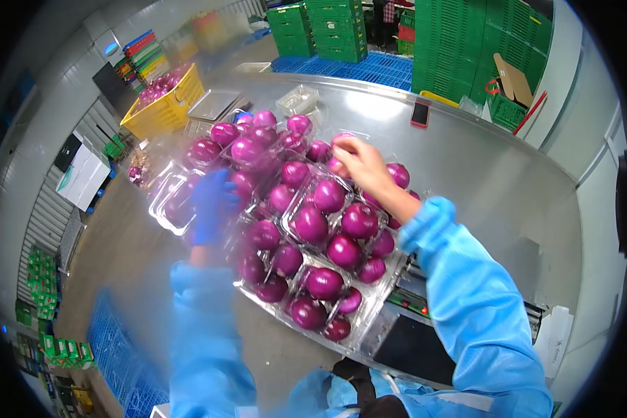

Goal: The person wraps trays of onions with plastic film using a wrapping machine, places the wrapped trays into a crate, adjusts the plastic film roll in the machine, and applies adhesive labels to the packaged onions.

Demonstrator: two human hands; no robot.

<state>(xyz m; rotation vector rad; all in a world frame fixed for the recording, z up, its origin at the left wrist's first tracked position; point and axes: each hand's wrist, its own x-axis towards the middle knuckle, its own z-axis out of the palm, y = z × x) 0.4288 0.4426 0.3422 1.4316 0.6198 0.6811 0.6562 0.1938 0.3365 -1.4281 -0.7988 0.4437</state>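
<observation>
Many peeled red onions (pixel 310 223) lie in clear plastic clamshell trays on the steel table in front of me. My left hand (pixel 214 202), in a blue glove, is smeared by motion beside the onions at the left; whether it holds anything is unclear. Near it is a clear plastic container (pixel 171 198), also blurred. My bare right hand (pixel 361 166) reaches to the far right of the pile, its fingers bent round a red onion (pixel 343 138). Closer to me, a filled clear tray (pixel 324 284) sits on the lower part of the pile.
A yellow crate (pixel 161 111) of onions stands at the back left, near a scale (pixel 214 104). An empty clear tray (pixel 298 101) and a phone (pixel 420 113) rest on the steel table (pixel 488 181). Stacked green crates (pixel 449 45) stand behind. A dark panel (pixel 414 348) is close to me.
</observation>
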